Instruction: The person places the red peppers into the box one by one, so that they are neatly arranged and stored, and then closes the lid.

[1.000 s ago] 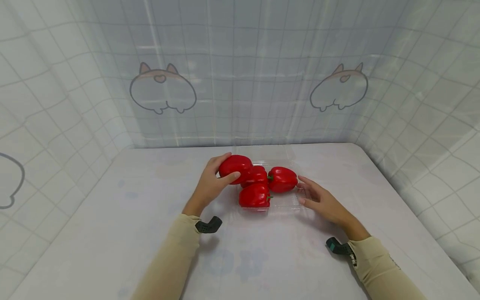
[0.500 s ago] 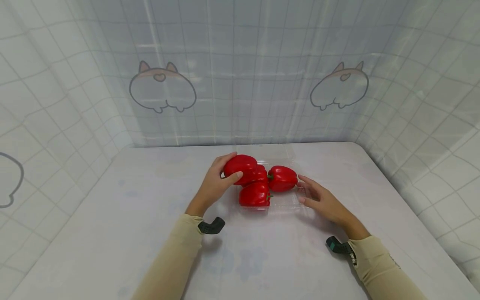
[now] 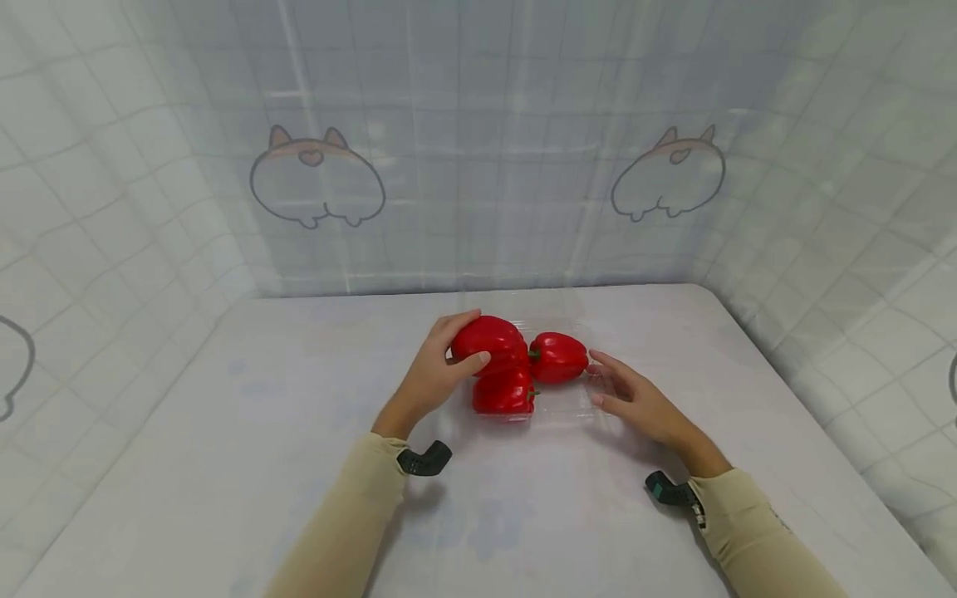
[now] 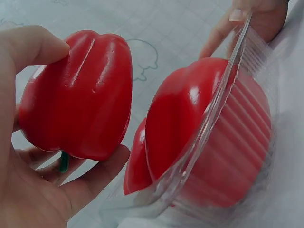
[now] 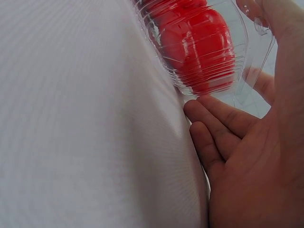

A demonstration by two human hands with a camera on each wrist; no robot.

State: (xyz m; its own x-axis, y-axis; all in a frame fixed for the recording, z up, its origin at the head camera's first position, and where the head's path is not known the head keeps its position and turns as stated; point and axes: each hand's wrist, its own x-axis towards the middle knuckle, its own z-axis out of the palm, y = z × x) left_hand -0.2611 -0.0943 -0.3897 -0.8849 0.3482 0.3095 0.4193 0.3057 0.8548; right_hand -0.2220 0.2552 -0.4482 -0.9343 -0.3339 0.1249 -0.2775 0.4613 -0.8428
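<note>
My left hand [image 3: 429, 378] grips a red bell pepper [image 3: 486, 336] over the left side of a clear plastic container [image 3: 564, 405]. In the left wrist view this pepper [image 4: 85, 99] is tilted, its green stem pointing down, with thumb and fingers around it. Inside the container lie a front red pepper [image 3: 504, 392] and a right-hand one [image 3: 559, 359]; another is mostly hidden behind the held one. My right hand [image 3: 646, 407] holds the container's right end, thumb and index finger at its rim. Its other fingers [image 5: 218, 121] rest low against the wall in the right wrist view.
The container's clear lid [image 3: 516, 301] stands open toward the back of the white-covered table [image 3: 299, 465]. A pale tiled curtain with animal drawings [image 3: 317, 183] closes off the back and sides. Dark wrist cameras [image 3: 424, 458] sit on both sleeves.
My left hand has carried its pepper a little to the right, now covering most of the pepper behind. The right hand stays at the container's end. The head view shifts slightly.
</note>
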